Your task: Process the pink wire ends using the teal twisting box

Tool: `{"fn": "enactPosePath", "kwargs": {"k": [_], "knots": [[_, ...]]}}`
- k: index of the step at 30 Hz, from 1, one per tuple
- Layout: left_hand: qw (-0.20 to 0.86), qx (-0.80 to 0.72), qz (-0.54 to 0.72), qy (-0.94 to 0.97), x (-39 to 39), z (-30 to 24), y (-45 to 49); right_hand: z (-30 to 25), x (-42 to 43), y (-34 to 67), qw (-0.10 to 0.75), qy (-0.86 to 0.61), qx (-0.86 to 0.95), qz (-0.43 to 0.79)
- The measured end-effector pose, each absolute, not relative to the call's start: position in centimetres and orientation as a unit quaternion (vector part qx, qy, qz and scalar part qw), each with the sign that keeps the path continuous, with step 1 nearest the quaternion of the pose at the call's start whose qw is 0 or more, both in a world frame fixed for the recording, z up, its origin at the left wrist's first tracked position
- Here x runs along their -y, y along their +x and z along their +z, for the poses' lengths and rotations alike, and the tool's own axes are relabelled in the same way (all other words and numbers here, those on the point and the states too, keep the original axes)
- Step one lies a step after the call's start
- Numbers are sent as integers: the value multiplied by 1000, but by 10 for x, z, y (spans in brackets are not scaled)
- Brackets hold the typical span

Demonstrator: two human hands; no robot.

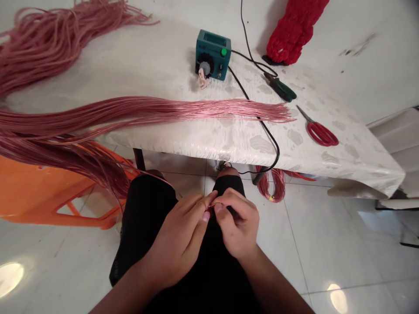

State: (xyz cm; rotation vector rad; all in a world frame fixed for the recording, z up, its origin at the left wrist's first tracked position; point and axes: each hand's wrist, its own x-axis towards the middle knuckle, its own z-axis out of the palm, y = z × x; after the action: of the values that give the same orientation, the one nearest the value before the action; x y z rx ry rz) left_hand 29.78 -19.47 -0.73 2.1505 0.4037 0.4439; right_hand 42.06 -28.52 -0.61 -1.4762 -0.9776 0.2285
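Above my lap, my left hand [181, 235] and my right hand [238, 220] meet fingertip to fingertip. Both pinch a thin pink wire [212, 205], of which only a short bit shows between the fingers. A strand from the left side runs over my knee toward my left hand; whether it is the same piece I cannot tell. Along the table's front edge lies a long bundle of pink wires [170, 109], their cut ends pointing right. More strands hang from its left part over an orange plastic stool [49, 187].
On the patterned tablecloth [209, 139] stand a teal box [212, 54] with a green button and a black cord, then pliers [283, 89] and red-handled scissors [321, 133]. A red bundle [296, 35] leans at the back. Coiled pink wire [275, 187] lies beneath the table.
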Motion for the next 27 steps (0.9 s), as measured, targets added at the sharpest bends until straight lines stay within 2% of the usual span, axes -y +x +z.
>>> {"fn": "enactPosePath", "kwargs": {"k": [9,13,19,23,27], "knots": [[479,-271,260,793,191,-2,298,-26,294,428,665,-616,384,177],[488,-248,226,806,189,4,299,-26,292,424,650,-591,432,203],[554,-216,151,790,187,4,297,-20,289,427,623,-604,464,177],[541,-225,125,801,185,3,297,-21,293,433,609,-607,478,180],[515,-298,160,787,186,2,296,-22,296,435,607,-614,469,185]]}}
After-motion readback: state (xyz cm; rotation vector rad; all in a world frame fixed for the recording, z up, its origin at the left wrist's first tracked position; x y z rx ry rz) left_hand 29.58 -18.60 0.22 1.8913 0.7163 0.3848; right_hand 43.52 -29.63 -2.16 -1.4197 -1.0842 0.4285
